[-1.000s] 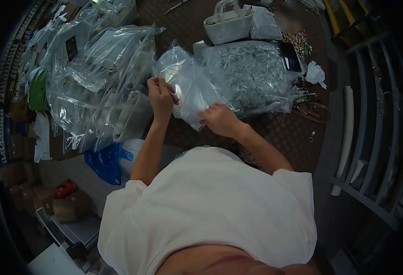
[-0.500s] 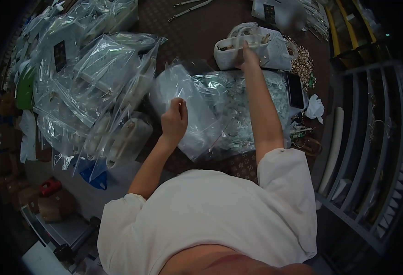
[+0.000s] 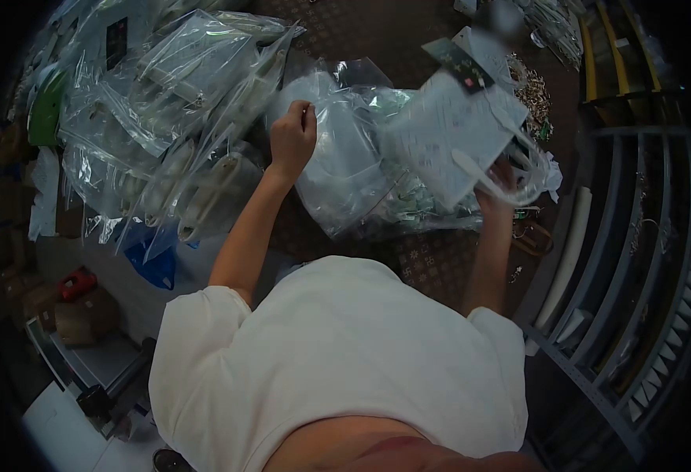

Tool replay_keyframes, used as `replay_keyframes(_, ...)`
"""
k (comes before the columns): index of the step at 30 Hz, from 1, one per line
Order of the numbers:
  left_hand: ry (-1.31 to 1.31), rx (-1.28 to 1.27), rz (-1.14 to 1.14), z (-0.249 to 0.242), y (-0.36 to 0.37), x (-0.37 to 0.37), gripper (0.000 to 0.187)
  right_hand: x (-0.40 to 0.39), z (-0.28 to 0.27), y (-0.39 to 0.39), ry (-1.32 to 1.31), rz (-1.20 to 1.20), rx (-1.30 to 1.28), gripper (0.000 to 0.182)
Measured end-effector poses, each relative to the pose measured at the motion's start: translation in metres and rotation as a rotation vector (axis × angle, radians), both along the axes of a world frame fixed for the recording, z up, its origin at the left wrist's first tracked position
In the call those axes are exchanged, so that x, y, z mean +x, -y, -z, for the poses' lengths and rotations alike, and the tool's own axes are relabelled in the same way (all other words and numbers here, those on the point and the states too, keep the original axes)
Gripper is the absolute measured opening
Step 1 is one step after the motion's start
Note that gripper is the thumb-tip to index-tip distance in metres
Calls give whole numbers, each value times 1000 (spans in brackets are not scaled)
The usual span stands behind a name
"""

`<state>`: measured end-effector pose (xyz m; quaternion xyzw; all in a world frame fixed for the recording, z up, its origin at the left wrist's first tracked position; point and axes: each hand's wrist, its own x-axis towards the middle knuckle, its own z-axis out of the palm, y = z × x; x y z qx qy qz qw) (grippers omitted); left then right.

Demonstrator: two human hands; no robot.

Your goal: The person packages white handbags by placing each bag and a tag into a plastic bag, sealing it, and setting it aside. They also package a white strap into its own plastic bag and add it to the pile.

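Note:
My right hand (image 3: 496,186) is closed around the handles of a white handbag (image 3: 455,138), which is tilted over with its opening toward me on the right. A dark tag (image 3: 462,64) swings at the bag's far end. My left hand (image 3: 293,140) is curled into a fist over the left edge of a pile of clear plastic bags (image 3: 337,161); whatever its fingers hold, if anything, is hidden. Beneath the handbag lies a clear bag of small pale green packets (image 3: 412,206), partly covered.
Several plastic-wrapped white handbags (image 3: 176,94) are heaped on the left beside a green item (image 3: 45,118). Gold chain pieces (image 3: 536,98) lie at the right, with crumpled white paper (image 3: 553,177) nearby. A grey rack (image 3: 597,267) stands along the right side.
My right hand has lifted the white handbag from the back of the table and drawn it toward me, turning it over. My left hand stays curled near the clear bags. The view has shifted.

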<state>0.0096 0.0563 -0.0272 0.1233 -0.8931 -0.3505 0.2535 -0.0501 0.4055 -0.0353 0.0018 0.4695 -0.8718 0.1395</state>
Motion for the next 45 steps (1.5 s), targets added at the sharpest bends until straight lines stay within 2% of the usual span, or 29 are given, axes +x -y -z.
replay_keyframes(1,-7,-8,2,4,2,-4,11,19,-5,-16,128,25,-90,55)
replay_keyframes(3,-20,-11,5,7,3,-12,12,45,-12,-34,126,-137,125,53)
replay_keyframes(4,-27,-17,14,7,3,-15,12,58,-24,-33,122,-136,126,53)
replay_keyframes(6,-39,-23,26,8,-1,-19,12,82,-44,-20,123,-309,354,47)
replay_keyframes(8,-35,-23,90,8,-8,-22,11,89,-34,-10,123,-395,522,36)
replay_keyframes(9,-41,-23,92,7,-14,-20,11,93,-22,-2,15,-373,556,28)
replay_keyframes(11,-15,-48,241,3,-25,-11,11,83,-5,17,-370,-552,626,24)
replay_keyframes(12,-28,-47,255,1,-28,-5,11,84,3,32,91,-456,352,22)
replay_keyframes(15,3,-69,192,1,-21,9,10,79,6,54,179,-529,307,22)
replay_keyframes(21,81,-82,42,-1,6,6,14,86,-12,36,-12,-610,516,33)
replay_keyframes(24,65,-60,30,3,3,-9,16,84,-14,10,31,-809,743,42)
replay_keyframes(25,63,-55,35,3,-1,-13,16,84,-15,8,33,-803,748,42)
replay_keyframes(27,38,-35,83,0,-10,-20,16,86,-18,7,-50,-710,689,30)
replay_keyframes(30,-8,-6,130,-1,-21,-28,14,79,-29,12,-150,-721,737,30)
replay_keyframes(34,27,-66,259,-9,-27,-18,12,68,-22,27,-144,-745,721,30)
replay_keyframes(36,85,-92,497,-12,-26,2,9,60,-21,35,118,-652,496,34)
replay_keyframes(37,90,-95,493,-9,-25,13,9,53,13,29,187,-538,342,30)
replay_keyframes(38,92,-63,524,-1,-24,25,9,49,29,34,189,-541,337,30)
replay_keyframes(39,95,-30,556,6,-24,37,9,46,41,40,355,-393,132,29)
replay_keyframes(40,101,-32,553,13,-24,49,9,43,57,45,516,-241,-72,27)
replay_keyframes(41,114,15,481,19,-24,59,10,41,79,50,594,-202,-300,25)
replay_keyframes(43,132,60,411,28,-30,81,11,48,82,70,535,-135,-303,25)
replay_keyframes(45,315,589,223,34,-38,100,13,57,86,91,475,-69,-304,25)
